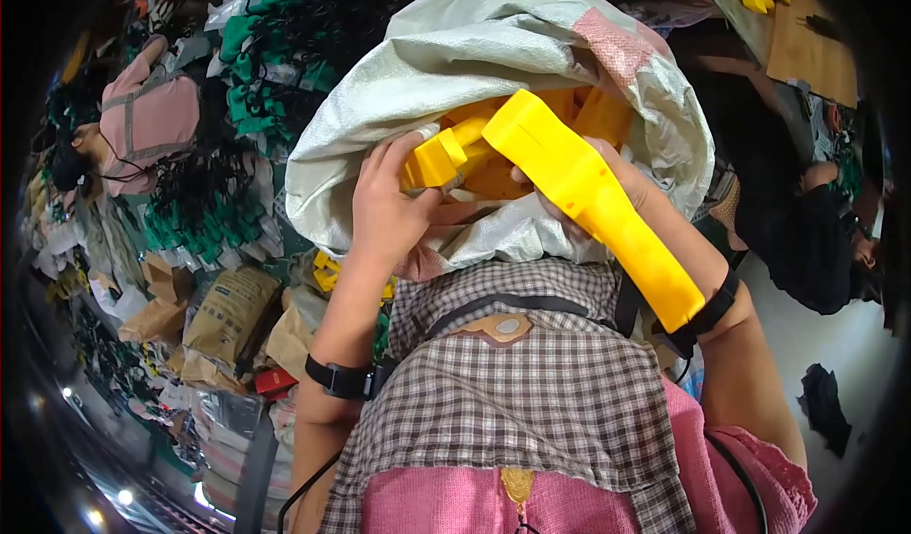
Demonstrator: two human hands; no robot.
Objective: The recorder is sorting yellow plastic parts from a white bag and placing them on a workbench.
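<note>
A white woven sack (365, 107) with pink patches gapes in front of me, several yellow plastic parts (493, 179) inside it. My right hand (622, 168) is closed on a long, slightly bent yellow plastic piece (607, 207), held above the sack's mouth. That piece slants across my right forearm and hides most of the fingers. At the left of the opening, my left hand (389, 202) grips a smaller, blocky yellow plastic piece (435, 161) between thumb and fingers. Whether the two pieces touch is unclear.
Piles of green-and-black parts (251, 50), brown paper sacks (228, 316) and a red item (275, 382) lie to the left. One person in pink (152, 121) is at far left, another in black (797, 240) at right. A brown board (811, 55) stands at upper right.
</note>
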